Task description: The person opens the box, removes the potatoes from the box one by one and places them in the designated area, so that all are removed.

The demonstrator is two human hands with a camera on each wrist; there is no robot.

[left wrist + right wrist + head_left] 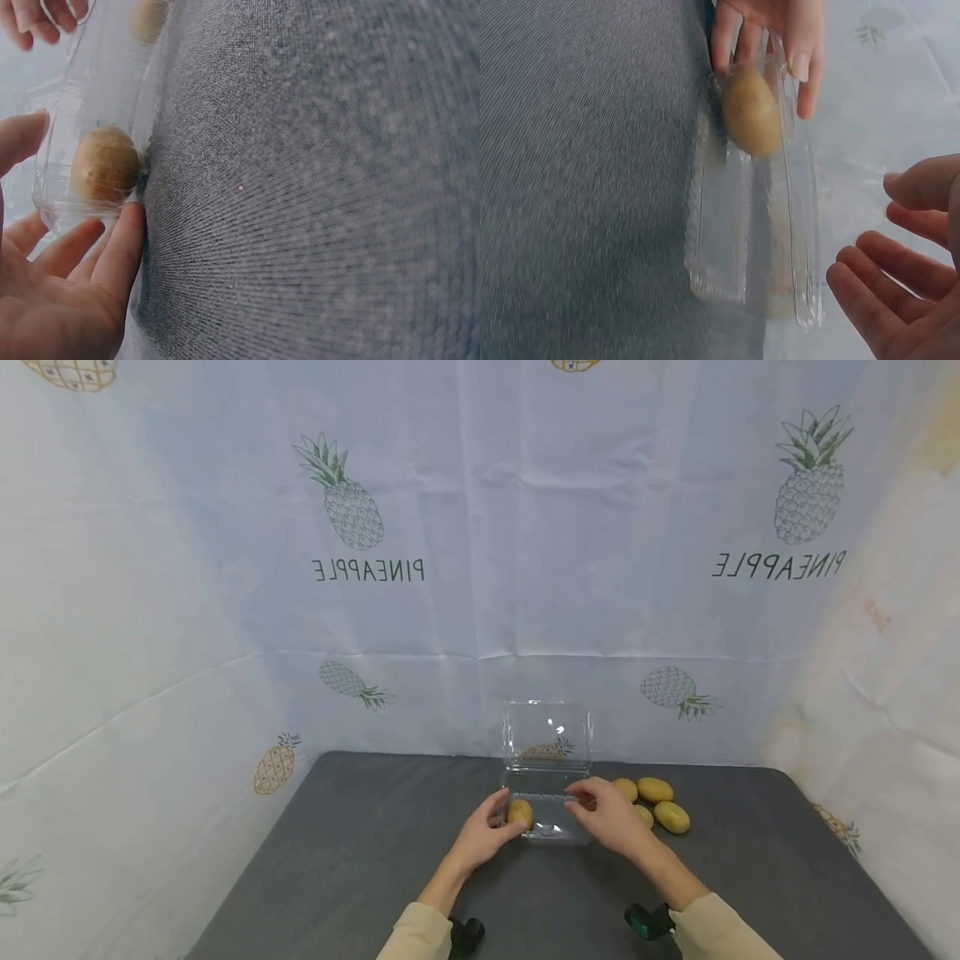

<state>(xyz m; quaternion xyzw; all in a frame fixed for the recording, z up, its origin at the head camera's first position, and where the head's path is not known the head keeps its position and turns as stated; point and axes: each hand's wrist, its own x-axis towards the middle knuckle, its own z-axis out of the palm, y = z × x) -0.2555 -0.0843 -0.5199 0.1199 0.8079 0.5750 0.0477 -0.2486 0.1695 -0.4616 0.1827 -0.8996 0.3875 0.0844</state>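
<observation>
A clear plastic clamshell container (557, 828) sits on the dark table with its lid (547, 731) raised at the back. One yellow potato (521, 814) lies in its left end; the same potato (751, 112) shows through the wall in the right wrist view. My left hand (483, 837) holds the container's left end, thumb (26, 141) at the rim and fingers along the outside wall. Over the container's right side hovers my right hand (611, 817), its fingers (885, 274) loosely bent and apart from the thumb, with nothing between them.
Several more potatoes (672, 817) lie on the table (390, 827) just right of the container, partly behind my right hand. A pale cloth (510, 568) printed with pineapples hangs around the table's back and sides.
</observation>
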